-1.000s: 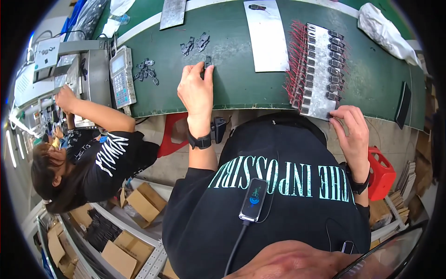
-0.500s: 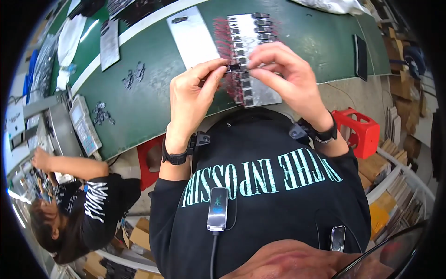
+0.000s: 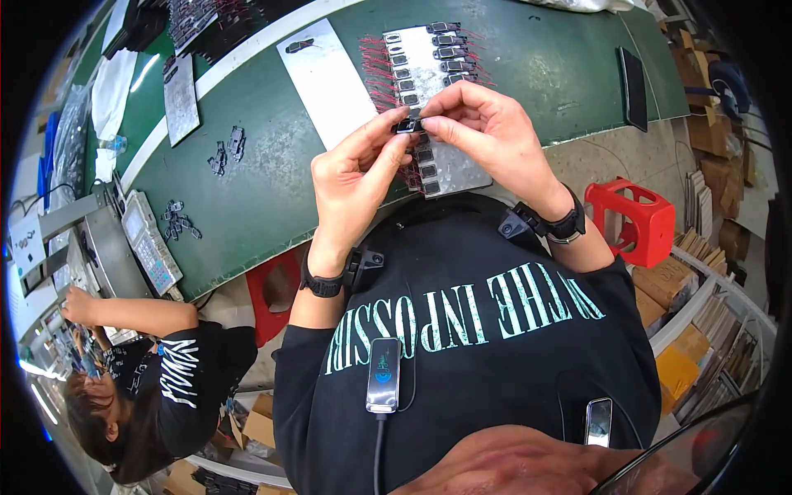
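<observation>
Between my fingertips sits a small black rectangular part (image 3: 408, 126) with a pale patch on its upper face. My left hand (image 3: 356, 169) pinches its left end between thumb and forefinger. My right hand (image 3: 492, 140) has thumb and forefinger closed on its right end. Directly beneath and beyond my hands lies a pale metal plate (image 3: 419, 70). Small dark rectangular pieces with thin red wires (image 3: 379, 73) line its left edge, and bulkier black pieces (image 3: 450, 52) line its right edge. My fingers hide the middle of the plate.
Left of my hands, a second pale plate (image 3: 326, 78) carries one black piece (image 3: 299, 46). Clusters of black parts (image 3: 237, 144) lie on the green table (image 3: 272, 177). A black flat object (image 3: 633, 88) is at the right edge. A red stool (image 3: 631, 219) and a co-worker (image 3: 157, 388) are nearby.
My right hand has come in to the left and now grips the part's right end, where it was apart before. The view has shifted slightly; the left hand keeps its pinch.
</observation>
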The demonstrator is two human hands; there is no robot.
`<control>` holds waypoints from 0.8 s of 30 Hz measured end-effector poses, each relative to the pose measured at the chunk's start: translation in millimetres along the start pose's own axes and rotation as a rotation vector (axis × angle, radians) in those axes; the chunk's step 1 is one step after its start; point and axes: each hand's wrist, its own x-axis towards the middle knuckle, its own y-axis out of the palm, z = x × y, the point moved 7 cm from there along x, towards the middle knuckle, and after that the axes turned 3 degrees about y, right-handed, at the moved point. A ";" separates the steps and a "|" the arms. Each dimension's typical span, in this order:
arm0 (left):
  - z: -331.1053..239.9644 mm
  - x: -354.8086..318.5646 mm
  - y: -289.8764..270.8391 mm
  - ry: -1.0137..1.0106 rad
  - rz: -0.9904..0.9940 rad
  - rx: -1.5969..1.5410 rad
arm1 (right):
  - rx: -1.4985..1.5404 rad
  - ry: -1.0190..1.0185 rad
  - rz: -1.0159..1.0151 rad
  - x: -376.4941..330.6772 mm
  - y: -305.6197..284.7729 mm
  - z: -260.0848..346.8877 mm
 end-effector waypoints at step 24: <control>19.3 -7.0 9.2 -0.185 -0.063 -0.297 | -0.188 -0.126 -0.050 -1.1 3.3 4.9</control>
